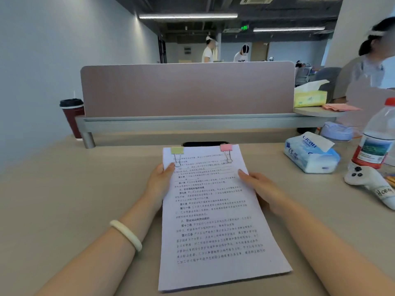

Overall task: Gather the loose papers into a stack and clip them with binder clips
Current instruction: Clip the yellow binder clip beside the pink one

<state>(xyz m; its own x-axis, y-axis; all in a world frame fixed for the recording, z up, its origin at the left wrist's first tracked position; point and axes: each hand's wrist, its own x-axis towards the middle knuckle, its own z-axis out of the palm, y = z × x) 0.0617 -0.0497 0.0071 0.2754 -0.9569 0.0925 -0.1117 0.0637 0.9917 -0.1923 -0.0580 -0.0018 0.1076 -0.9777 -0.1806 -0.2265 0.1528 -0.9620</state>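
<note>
A stack of printed papers (213, 221) lies in front of me on the beige desk (74, 199), its sheets squared together. Two binder clips grip its far edge: a green clip (177, 150) at the left corner and a pink clip (226, 148) toward the right. My left hand (159, 184) holds the stack's left edge, thumb on top near the green clip. My right hand (261, 190) holds the right edge, thumb resting on the page. A pale bangle sits on my left wrist.
A tissue pack (311, 154), a water bottle (376, 137) and a small white plush toy (369, 184) stand at the right. A dark red cup (72, 116) is at the far left. A brown partition (188, 90) closes the desk's far side. Other persons are beyond.
</note>
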